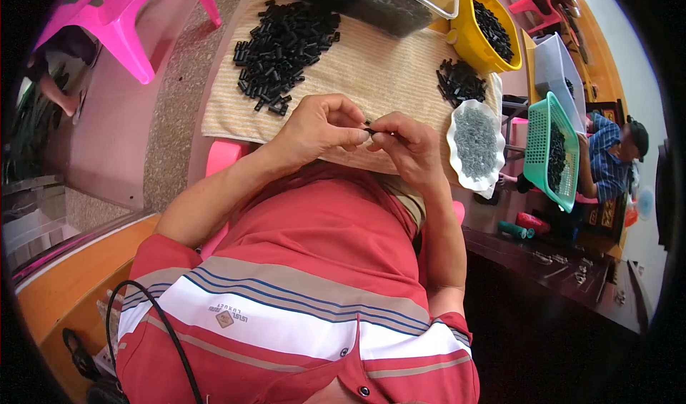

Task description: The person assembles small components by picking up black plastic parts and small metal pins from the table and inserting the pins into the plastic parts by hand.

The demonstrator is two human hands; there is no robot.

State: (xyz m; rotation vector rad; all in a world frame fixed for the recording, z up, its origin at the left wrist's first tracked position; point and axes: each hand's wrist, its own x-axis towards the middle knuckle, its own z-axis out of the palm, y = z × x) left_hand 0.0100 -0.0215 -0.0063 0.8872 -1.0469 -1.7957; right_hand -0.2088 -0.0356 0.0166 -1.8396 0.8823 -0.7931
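Left grip: the left hand (314, 129) is closed, thumb and fingertips pinching one end of a small black piece (369, 128).
Right grip: the right hand (407, 147) is closed on the other end of the same piece; the fingertips of both hands meet over it.
Piece held: short, dark, tube-like; mostly hidden by the fingers, so its exact form cannot be told. It is held just above the near edge of the cloth (371, 68).
Step in hand: judged as joining or fitting at the fingertips, with both hands pressing toward each other on the piece.
Next move calls for: judged as a steady pinch, both ends kept in line, and a free hand to reach the supply ahead.
Cloth: beige, ribbed, spread over the worktop (168, 118).
Loose pile (284, 47): many black tube pieces, on the cloth, ahead and to the left of the hands.
Small pile (459, 81): fewer black pieces, on the cloth's right side, ahead of the right hand.
White dish (475, 145): wavy rim, holds small grey parts, just beside the right hand.
Yellow bowl (489, 36): holds black pieces, beyond the small pile.
Clear box (371, 0): holds dark pieces, at the far edge of the cloth.
Green basket (550, 147): right of the dish, near another person (607, 161) seated at the far right.
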